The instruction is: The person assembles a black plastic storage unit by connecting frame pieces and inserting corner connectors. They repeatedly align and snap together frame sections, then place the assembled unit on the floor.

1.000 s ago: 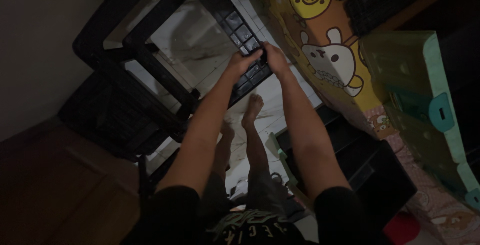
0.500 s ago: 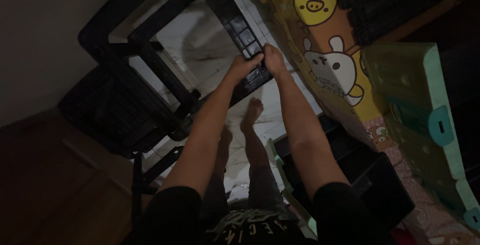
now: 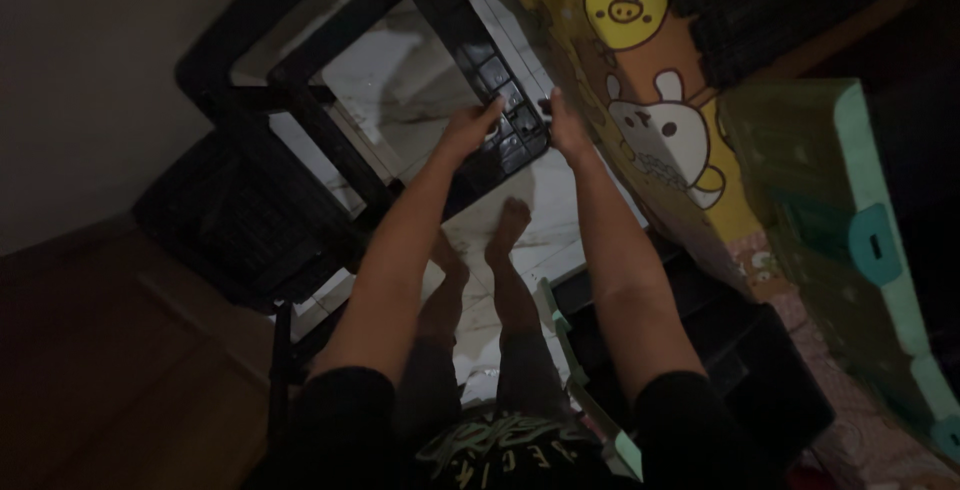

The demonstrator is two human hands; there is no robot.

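Observation:
A black plastic frame [image 3: 330, 140] with open bays stands on the pale floor in front of me. Its near right corner is a gridded black panel [image 3: 505, 135]. My left hand [image 3: 470, 130] grips that panel from the left, fingers curled over its edge. My right hand [image 3: 565, 130] grips the same panel from the right side. Both arms stretch straight out. My bare feet [image 3: 490, 240] rest on the floor just under the panel.
A yellow and orange cartoon-animal mat [image 3: 650, 120] leans at the right, with a green plastic piece [image 3: 840, 220] beside it. A black ribbed crate [image 3: 240, 220] lies at the left, black trays [image 3: 740, 370] at lower right, and a brown wooden surface [image 3: 110, 370] at lower left.
My view has shifted slightly, so the frame and hands sit a little higher. Both hands stay on the gridded panel; the left fingers have spread a bit along its edge.

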